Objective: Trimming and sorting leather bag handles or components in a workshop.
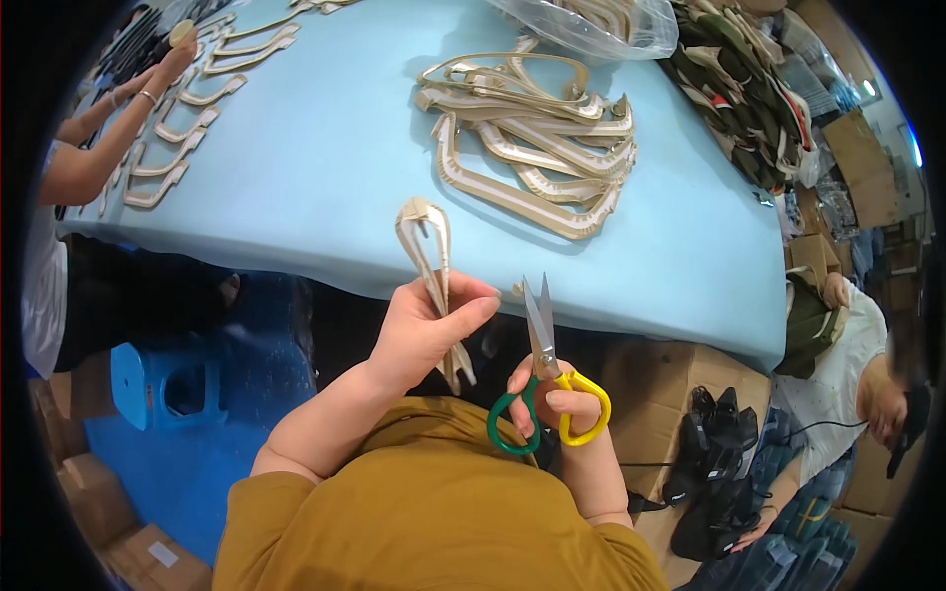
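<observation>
My left hand [409, 330] is closed around a beige fabric strip [422, 210] with a pale inner side. The strip is doubled into a narrow loop that rises above the fist, and its ends hang below. My right hand [548, 399] grips scissors [544, 355] with one green and one yellow handle. Their blades point up toward the table edge and stand slightly apart, just right of my left fingertips, with nothing visible between them. A tiny beige scrap [518, 289] shows by the blades. Beyond my hands lies a heap of similar curved strips [537, 202].
The light-blue table [315, 177] spans the view ahead. More strips [187, 133] lie in rows at left, near a co-worker's arm [108, 148]. A clear plastic bag [611, 34] and dark green fabric [739, 89] sit far right. Another person [838, 364] is at right, beside cartons [645, 394].
</observation>
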`<state>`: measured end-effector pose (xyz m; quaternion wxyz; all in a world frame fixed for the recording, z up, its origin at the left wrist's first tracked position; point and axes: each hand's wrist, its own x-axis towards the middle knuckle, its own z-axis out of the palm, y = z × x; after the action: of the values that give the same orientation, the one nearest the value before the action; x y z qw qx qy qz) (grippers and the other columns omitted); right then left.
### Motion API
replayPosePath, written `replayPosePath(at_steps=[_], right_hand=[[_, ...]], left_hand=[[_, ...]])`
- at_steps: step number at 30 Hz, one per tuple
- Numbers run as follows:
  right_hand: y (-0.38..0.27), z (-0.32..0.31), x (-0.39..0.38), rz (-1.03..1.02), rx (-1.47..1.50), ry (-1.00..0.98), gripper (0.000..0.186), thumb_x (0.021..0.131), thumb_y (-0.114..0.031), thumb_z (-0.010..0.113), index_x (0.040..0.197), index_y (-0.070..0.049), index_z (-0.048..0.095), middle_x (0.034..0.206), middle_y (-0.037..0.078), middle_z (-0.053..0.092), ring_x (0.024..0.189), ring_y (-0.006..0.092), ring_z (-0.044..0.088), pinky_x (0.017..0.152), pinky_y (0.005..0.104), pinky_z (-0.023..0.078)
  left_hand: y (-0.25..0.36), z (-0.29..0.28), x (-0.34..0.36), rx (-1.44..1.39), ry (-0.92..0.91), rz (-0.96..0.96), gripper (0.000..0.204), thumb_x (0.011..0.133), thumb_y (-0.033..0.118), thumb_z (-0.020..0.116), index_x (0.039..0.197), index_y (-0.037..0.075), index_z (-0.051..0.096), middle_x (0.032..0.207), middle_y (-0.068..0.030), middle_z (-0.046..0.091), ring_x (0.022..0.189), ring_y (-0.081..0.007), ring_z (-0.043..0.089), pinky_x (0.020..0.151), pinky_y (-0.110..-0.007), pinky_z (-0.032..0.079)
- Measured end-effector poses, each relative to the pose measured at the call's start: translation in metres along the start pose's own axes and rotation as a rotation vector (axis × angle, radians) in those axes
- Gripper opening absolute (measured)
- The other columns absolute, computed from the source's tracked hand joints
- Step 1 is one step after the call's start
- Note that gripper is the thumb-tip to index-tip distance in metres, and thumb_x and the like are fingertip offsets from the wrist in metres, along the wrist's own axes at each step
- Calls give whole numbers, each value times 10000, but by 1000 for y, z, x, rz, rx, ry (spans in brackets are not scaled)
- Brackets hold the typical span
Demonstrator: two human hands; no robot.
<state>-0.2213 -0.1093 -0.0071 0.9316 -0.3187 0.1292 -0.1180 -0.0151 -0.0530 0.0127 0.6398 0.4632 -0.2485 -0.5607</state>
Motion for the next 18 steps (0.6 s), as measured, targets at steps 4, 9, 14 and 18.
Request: replayPosePath(at_steps=[4, 9, 14, 18], right_hand=[[-4, 6, 0, 75, -124, 102, 371, 734, -188, 584, 1030, 27, 516, 734, 108, 576, 631, 149, 551, 594, 240, 448], [0, 6, 2, 127, -163, 77, 367, 729, -184, 611, 1023, 16, 520, 743, 83, 575, 665, 134, 556, 599, 239, 447], [1, 6, 4, 142, -164, 54, 361, 728, -183, 611, 1013, 18, 522, 725, 91, 574, 651, 142, 556, 586, 244, 449], [8, -6, 5, 158, -6, -61, 366, 716, -185, 614, 999, 27, 520, 687, 117, 566, 593, 167, 558, 553, 256, 456]], left_hand=[[-1, 1, -4, 15, 22, 54, 119, 793, 30, 654, 911, 21, 637, 797, 11, 599, 750, -60, 536, 697, -199, 432], [-1, -1, -6, 5, 31, 40, 113, 797, 20, 642, 909, 22, 629, 830, 0, 606, 776, -65, 544, 727, -211, 439], [-4, -5, -5, 34, 25, 45, 81, 804, 10, 622, 884, 22, 618, 836, 1, 597, 773, -63, 536, 719, -211, 436], [-4, -4, -4, 53, 21, 59, 61, 809, 16, 612, 870, 16, 613, 779, 16, 569, 718, -49, 503, 673, -200, 418]])
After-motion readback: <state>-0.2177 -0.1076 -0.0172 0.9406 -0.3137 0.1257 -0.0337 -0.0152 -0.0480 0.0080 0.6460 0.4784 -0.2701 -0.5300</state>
